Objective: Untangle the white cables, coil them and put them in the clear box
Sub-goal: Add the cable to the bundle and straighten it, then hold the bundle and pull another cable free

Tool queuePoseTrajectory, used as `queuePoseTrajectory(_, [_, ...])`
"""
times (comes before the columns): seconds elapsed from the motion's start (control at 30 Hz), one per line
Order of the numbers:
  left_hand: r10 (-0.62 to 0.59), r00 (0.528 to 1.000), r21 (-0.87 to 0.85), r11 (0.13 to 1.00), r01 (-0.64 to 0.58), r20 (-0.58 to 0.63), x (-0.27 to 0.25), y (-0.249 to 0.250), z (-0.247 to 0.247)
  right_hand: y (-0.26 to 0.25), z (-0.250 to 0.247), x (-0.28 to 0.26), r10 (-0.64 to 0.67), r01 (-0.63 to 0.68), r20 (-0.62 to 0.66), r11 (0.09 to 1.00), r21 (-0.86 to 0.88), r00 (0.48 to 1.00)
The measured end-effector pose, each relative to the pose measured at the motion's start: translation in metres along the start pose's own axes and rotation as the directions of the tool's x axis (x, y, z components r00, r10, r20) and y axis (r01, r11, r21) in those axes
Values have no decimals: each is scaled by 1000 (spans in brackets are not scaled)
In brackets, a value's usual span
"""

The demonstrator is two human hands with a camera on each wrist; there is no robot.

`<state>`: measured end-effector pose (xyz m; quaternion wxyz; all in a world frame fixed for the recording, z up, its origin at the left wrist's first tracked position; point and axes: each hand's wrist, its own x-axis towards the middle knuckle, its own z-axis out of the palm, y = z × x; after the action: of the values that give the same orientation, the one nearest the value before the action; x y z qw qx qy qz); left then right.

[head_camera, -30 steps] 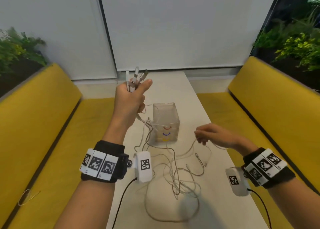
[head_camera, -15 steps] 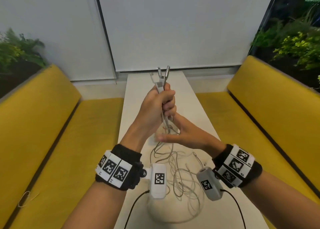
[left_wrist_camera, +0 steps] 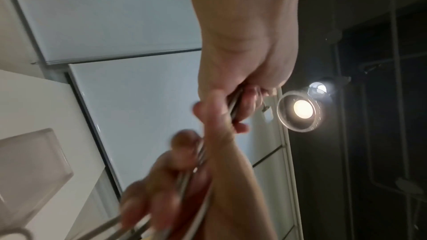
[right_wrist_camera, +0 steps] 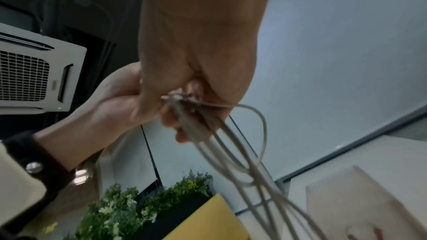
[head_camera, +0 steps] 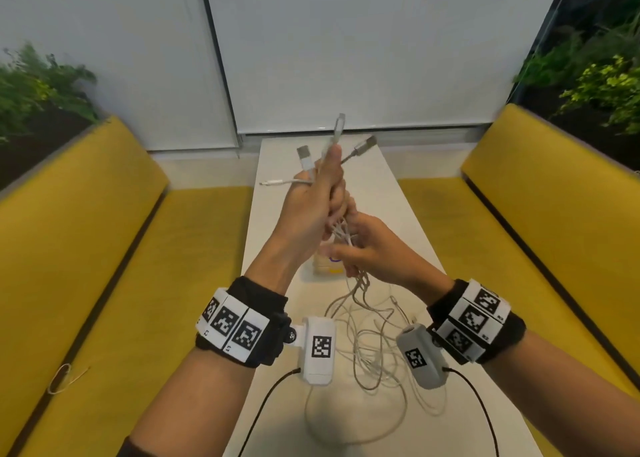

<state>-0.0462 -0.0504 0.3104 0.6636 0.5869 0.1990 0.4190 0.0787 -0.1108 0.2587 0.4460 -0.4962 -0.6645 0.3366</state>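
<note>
My left hand (head_camera: 320,200) is raised over the table and grips a bundle of white cables (head_camera: 367,339) just below their plugs (head_camera: 338,125), which fan out above my fist. Directly under it my right hand (head_camera: 360,245) closes round the same bundle, and the strands hang from it in a loose tangle onto the table. In the right wrist view several strands (right_wrist_camera: 231,145) run down out of my fingers. The clear box (head_camera: 323,266) stands behind my hands, mostly hidden; the left wrist view shows the clear box (left_wrist_camera: 30,171) at its left edge.
The narrow white table (head_camera: 391,193) runs away from me between two yellow benches (head_camera: 104,248). A small loop of wire (head_camera: 64,378) lies on the left bench. Plants (head_camera: 602,86) stand behind both benches. Black leads trail from my wrist cameras.
My left hand has swung in from the left to the middle with the plugs, which now fan apart. My right hand has come up from the table and closed on the bundle beneath it.
</note>
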Motion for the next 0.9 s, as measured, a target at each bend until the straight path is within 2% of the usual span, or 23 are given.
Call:
queuePoseTrajectory(0.1, [-45, 999, -267, 963, 38, -22, 6, 5, -12, 10, -9, -6, 70, -59, 86, 990, -128, 994])
queuePoseTrajectory(0.23, [-18, 999, -347, 938, 7, -27, 10, 7, -22, 17, -26, -8, 153, -122, 146, 972, -202, 977])
queuePoseTrajectory(0.27, [4, 1000, -380, 925, -15, -31, 11, 8, -22, 18, -29, -8, 167, -139, 163, 976, -169, 972])
queuePoseTrajectory(0.37, [56, 997, -412, 909, -69, -43, 13, 15, -22, 16, -33, -11, 159, -198, 255, 971, 136, 954])
queuePoseTrajectory(0.47, [71, 997, -432, 901, -49, 35, 12, 22, -24, 24, -35, -16, 115, -304, 434, 867, 394, 893])
queuePoseTrajectory(0.5, [60, 997, -441, 897, -29, 57, 11, 23, -26, 33, -38, -17, 133, -326, 416, 838, 437, 899])
queuePoseTrajectory(0.53, [45, 996, -449, 893, -9, 70, 10, 25, -29, 47, -43, -17, 206, -343, 328, 827, 445, 922])
queuePoseTrajectory(0.57, [30, 996, -459, 888, 10, 80, 9, 25, -31, 63, -48, -18, 327, -369, 171, 832, 415, 929])
queuePoseTrajectory(0.6, [14, 996, -463, 886, 28, 86, 9, 24, -34, 84, -52, -19, 450, -420, -1, 834, 358, 893])
queuePoseTrajectory(0.67, [-33, 996, -435, 898, 66, 83, 7, 19, -37, 136, -57, -32, 599, -573, -248, 801, 174, 762])
queuePoseTrajectory(0.7, [-59, 996, -409, 909, 83, 72, 5, 14, -38, 164, -58, -41, 640, -659, -296, 751, 47, 709])
queuePoseTrajectory(0.77, [-108, 993, -364, 924, 119, 50, 0, 5, -40, 210, -50, -61, 715, -759, -257, 602, -248, 650])
queuePoseTrajectory(0.8, [-128, 991, -354, 925, 137, 50, -2, 0, -41, 230, -43, -71, 755, -759, -206, 518, -395, 622])
queuePoseTrajectory(0.87, [-157, 985, -343, 924, 171, 68, -8, -8, -43, 254, -20, -89, 814, -674, -125, 372, -638, 567])
queuePoseTrajectory(0.9, [-166, 983, -336, 924, 183, 80, -10, -11, -44, 263, -7, -98, 817, -605, -133, 294, -740, 561])
